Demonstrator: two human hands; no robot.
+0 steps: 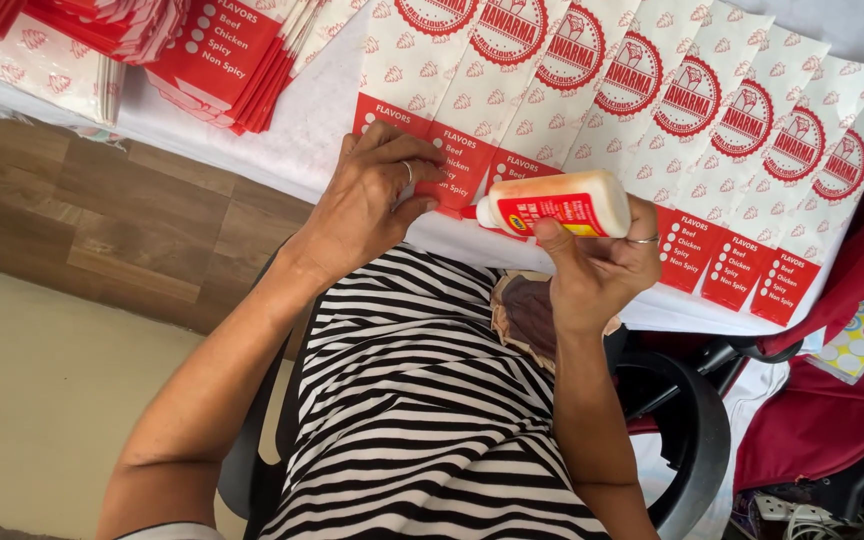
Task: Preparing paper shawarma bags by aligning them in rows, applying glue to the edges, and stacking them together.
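— Where did the work stand at that moment?

— Midway, I'd judge. A row of red-and-white paper sleeves (pixel 652 110) lay fanned and overlapping across the white table (pixel 302 130), their red ends lined up along the table's near edge. The right hand (pixel 602 265) was clenched around a white glue bottle (pixel 557 205) with a red label, held on its side, nozzle pointing left, just above the near edge.

— And the other hand?

— The left hand (pixel 372 195) was pressed down, fingers curled, on the red end of the leftmost sleeves, holding nothing. The nozzle sat just beside those fingers.

— So how many sleeves were glued?

— I couldn't tell; no glue line showed on any of them. The bottle was at the left end of the row, so either the row was just started or just ending there. The sleeves toward the table's right edge looked no different from the rest.

— Anything pointing to finished work?

— A stack of red printed sleeves (pixel 222 55) lay bunched at the far left corner, with another pile (pixel 42 65) beside it at the left edge. Whether those were done or waiting, I couldn't say.

— Anything else around?

— A brown cloth (pixel 527 310) lay in the person's lap, below the near edge.
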